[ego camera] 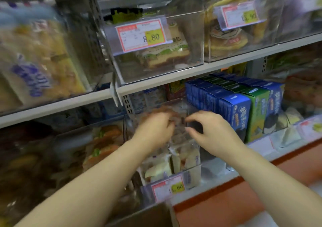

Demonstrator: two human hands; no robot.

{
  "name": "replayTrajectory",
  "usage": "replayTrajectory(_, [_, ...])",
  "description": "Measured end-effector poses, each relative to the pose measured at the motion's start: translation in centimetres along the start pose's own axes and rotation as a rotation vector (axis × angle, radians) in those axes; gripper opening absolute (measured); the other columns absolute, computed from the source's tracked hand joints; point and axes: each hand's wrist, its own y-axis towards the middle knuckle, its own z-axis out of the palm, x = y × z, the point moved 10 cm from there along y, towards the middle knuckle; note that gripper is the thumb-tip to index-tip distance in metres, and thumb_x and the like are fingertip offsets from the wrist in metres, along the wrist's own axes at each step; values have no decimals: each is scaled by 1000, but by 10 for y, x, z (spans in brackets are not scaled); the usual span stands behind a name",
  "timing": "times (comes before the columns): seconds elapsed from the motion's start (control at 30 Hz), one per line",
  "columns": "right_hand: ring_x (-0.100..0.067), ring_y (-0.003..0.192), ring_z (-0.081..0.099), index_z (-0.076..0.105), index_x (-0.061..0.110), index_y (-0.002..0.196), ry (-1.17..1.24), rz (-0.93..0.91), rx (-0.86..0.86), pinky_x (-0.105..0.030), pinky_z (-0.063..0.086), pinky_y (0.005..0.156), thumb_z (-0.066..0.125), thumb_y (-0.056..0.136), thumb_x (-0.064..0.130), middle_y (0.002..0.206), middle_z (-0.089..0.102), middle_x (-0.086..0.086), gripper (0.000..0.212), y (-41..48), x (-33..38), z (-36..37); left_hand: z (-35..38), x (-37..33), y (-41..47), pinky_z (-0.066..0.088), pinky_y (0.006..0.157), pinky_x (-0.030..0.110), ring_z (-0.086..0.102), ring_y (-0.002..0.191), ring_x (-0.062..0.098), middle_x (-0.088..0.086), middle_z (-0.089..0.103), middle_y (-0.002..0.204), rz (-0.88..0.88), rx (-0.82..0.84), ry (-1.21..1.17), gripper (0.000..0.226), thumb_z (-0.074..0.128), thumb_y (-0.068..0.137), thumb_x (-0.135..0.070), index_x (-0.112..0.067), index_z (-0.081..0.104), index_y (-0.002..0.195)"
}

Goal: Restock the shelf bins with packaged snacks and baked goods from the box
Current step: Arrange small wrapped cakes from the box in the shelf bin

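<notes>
Both my hands reach into a clear plastic bin on the lower shelf. My left hand and my right hand hold between them a dark, brownish clear-wrapped snack pack, blurred by motion, above the bin. Both hands' fingers curl round the pack's ends. Pale wrapped baked goods stand in the front of the bin. The brown edge of a cardboard box shows at the bottom.
Blue and green cookie boxes stand right of the bin. The upper shelf holds clear bins with a wrapped sandwich and yellow flat cakes. Bagged bread is at upper left. Price tags hang on bin fronts.
</notes>
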Motion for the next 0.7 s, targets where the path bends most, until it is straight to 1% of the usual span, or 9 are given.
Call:
replayTrajectory(0.1, [-12,96,60,67,24,109,54,-52,-4,-36,51,83,62,87,28,103,65,9,23,-28,36,4,-23,-11,-80,47,92,37,53,111,12,-10,57,122,95,-107,9,29,47,96,-31,-32,58,123])
replayTrajectory(0.17, [-12,88,62,69,23,105,72,-77,47,-37,53,79,63,86,25,98,68,8,20,-53,60,18,-28,-6,-129,50,84,36,57,103,12,-11,60,112,110,-122,-14,24,51,94,-28,-30,62,115])
replayTrajectory(0.23, [-12,83,62,70,23,104,58,-117,130,-36,52,78,64,86,23,95,70,6,19,-77,84,40,-26,8,-174,52,75,35,61,93,13,-9,63,101,110,-111,-31,19,56,90,-25,-28,65,106])
replayTrajectory(0.3, [-11,85,61,70,22,105,64,-145,248,-33,51,79,64,86,23,98,70,5,20,-101,109,65,-15,27,-214,52,75,31,62,93,13,-9,65,100,91,-43,-41,18,55,89,-25,-26,66,103])
replayTrajectory(0.37, [-14,97,62,68,23,109,8,-217,409,-34,50,85,61,89,29,106,69,5,22,-123,135,95,5,45,-249,50,78,30,62,98,13,-8,65,106,89,83,-7,20,53,92,-26,-27,66,108])
replayTrajectory(0.43, [-17,107,59,65,27,114,-113,-312,622,-37,48,90,59,89,37,113,67,4,27,-146,158,134,35,68,-279,49,86,32,57,109,12,-8,60,118,36,301,71,26,49,96,-30,-28,60,120])
replayTrajectory(0.57, [-18,110,56,57,25,126,-264,-341,1061,-33,47,94,62,88,42,121,60,2,41,-184,179,211,108,136,-339,41,93,32,50,122,20,-1,51,135,-233,778,76,42,50,97,-37,-26,45,138])
replayTrajectory(0.63, [-19,109,55,55,23,128,-280,-319,1145,-30,47,92,64,87,41,122,57,2,45,-188,186,243,138,161,-360,41,96,32,49,124,24,4,50,139,-302,896,69,49,51,97,-37,-21,42,142])
replayTrajectory(0.7, [-20,107,57,54,21,129,-281,-303,1175,-29,47,90,65,87,38,121,58,-1,46,-188,190,276,158,182,-370,41,95,32,48,125,26,6,49,140,-328,930,67,50,50,98,-35,-18,41,143])
